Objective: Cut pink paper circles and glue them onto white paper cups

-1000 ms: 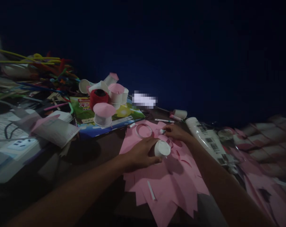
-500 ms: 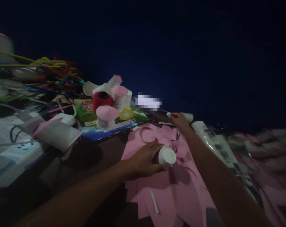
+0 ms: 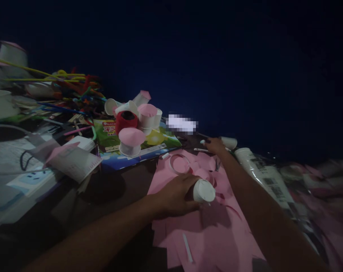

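Observation:
My left hand (image 3: 175, 194) is wrapped round a small white paper cup (image 3: 204, 191), whose pale flat end faces up towards me. It is held above overlapping sheets of pink paper (image 3: 185, 221). Farther off, my right hand (image 3: 215, 145) is pinched on a small white piece (image 3: 202, 142), low over the dark tabletop; its kind is too small to tell. A white ring (image 3: 170, 163) and a pair of scissors (image 3: 217, 165) lie on the pink paper between my hands. A white strip (image 3: 187, 247) rests nearer to me.
Several pink-topped paper cups (image 3: 132, 136) and a red roll (image 3: 126, 121) stand on a colourful packet (image 3: 112, 160). Coloured pipe cleaners (image 3: 83, 85) and a power strip (image 3: 30, 179) are at left. Wrapped stacked cups (image 3: 253, 164) lie beside my right arm.
My right hand has lowered slightly towards the tabletop with the small white piece. My left hand still holds the cup. The whole view has shifted a little, so things appear farther right.

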Tool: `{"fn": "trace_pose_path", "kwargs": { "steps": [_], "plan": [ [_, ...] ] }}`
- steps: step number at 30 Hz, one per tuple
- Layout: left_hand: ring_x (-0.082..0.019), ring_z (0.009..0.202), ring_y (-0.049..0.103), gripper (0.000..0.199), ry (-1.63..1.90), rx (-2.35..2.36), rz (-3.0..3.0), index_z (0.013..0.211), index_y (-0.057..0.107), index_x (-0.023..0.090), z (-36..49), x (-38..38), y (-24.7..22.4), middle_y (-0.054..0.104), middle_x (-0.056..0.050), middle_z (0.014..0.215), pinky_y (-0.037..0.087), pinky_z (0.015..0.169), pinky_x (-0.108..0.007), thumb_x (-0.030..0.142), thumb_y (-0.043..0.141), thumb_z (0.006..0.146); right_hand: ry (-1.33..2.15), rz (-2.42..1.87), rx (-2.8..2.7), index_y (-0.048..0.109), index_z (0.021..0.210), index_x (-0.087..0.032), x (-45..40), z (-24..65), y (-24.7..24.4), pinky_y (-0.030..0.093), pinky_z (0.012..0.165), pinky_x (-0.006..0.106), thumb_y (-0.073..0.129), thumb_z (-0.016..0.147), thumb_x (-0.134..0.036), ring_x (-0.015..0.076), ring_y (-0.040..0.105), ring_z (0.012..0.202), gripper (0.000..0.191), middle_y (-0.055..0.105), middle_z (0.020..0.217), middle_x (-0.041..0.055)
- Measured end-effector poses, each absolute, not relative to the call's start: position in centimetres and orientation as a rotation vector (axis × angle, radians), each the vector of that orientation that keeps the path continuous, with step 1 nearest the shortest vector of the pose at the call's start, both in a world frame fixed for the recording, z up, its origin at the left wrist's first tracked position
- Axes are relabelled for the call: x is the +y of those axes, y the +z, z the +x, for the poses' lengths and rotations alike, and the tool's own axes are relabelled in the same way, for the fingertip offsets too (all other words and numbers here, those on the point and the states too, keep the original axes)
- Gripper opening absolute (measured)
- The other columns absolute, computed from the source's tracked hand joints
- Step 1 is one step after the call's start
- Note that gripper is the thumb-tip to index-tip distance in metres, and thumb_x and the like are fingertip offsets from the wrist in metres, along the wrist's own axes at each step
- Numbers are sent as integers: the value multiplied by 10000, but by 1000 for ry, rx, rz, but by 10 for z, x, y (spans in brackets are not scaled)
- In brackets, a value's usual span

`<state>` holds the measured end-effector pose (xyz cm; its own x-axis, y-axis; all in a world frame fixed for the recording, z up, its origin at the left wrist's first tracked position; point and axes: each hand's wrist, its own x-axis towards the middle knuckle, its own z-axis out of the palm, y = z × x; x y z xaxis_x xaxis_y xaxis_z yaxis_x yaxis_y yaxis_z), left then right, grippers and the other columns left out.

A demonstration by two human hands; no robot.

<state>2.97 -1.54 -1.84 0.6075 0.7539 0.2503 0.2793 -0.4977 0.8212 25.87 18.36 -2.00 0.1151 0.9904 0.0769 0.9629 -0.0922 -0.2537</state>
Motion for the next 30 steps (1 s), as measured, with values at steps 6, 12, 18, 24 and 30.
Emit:
{"fn": "trace_pose_path", "kwargs": {
  "steps": [6,12,18,24,30],
  "plan": [
    [-234,955,510,482,771,816,2043,1117,527,195,31,-18,-12,565,-74,1065,406,825,-352,340,662,677,259,-1944,-1941,630,1071,-156,107,276,18,439,840,283,466,802,-317,190,605,981,353,659,1077,73],
    [-239,966,516,464,745,806,2040,1104,536,216,30,-23,-8,566,-61,1054,408,822,-355,345,663,677,407,-1807,-1872,659,965,-152,19,280,21,496,685,314,454,808,-388,187,637,714,350,698,815,60],
    [-239,964,510,513,760,814,2070,1128,527,217,33,-21,-14,564,-63,1059,408,832,-362,327,681,651,274,-1661,-2111,624,1078,-175,2,260,2,424,907,410,528,788,-334,242,549,1041,345,622,1106,110],
    [-246,993,506,507,759,785,2069,1120,528,195,31,-21,-14,570,-81,1098,399,861,-370,326,678,654,338,-1407,-2270,614,1105,-189,8,251,-15,375,972,439,538,799,-278,224,495,1112,328,578,1150,109],
    [-262,1051,490,581,771,798,2080,1168,494,198,33,-18,-19,553,-91,1154,377,900,-389,347,692,642,339,-1383,-2189,640,1031,-192,9,251,-22,436,903,409,544,787,-228,212,564,997,264,619,1044,95]
  ]
}}
